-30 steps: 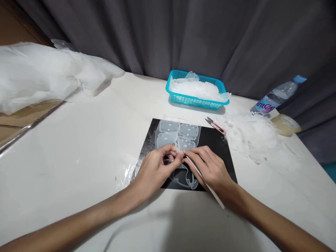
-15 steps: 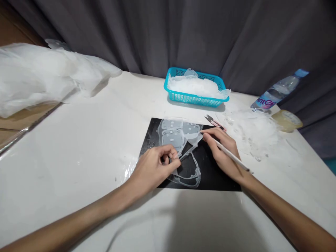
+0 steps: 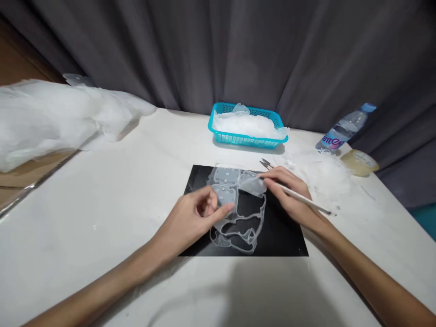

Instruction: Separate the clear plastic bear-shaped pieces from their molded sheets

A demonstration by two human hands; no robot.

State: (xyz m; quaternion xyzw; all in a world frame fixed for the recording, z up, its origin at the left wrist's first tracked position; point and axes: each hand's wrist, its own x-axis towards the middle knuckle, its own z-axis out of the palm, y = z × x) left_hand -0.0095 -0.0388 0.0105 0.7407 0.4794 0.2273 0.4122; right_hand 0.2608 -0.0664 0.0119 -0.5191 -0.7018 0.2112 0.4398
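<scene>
On a black mat (image 3: 282, 236) lies a translucent, rubbery moulded sheet (image 3: 223, 194) of rounded panels, with a thin web of offcut edging (image 3: 262, 213) in its lower part. My right hand (image 3: 289, 190) is closed round a slim white pen-like tool (image 3: 304, 198). At its fingertips a translucent flap (image 3: 252, 185) stands lifted and folded over; whether fingers or tool tip hold it I cannot make out. My left hand (image 3: 195, 213) hovers over the sheet's left side, thumb stretched out and apart from the curled fingers, with nothing visible between them.
Behind the mat stands a blue basket (image 3: 245, 140) of translucent pieces. Small scissors (image 3: 266, 164) lie partly behind my right hand. A heap of clear scraps (image 3: 322, 175), a water bottle (image 3: 344, 129) and a tape roll (image 3: 360, 163) are at right. White plastic bags (image 3: 68, 116) lie at left.
My left thumb and fingers have parted and come off the edging, which now lies more spread out. The right hand has drawn the flap further back. The view has tilted slightly upward.
</scene>
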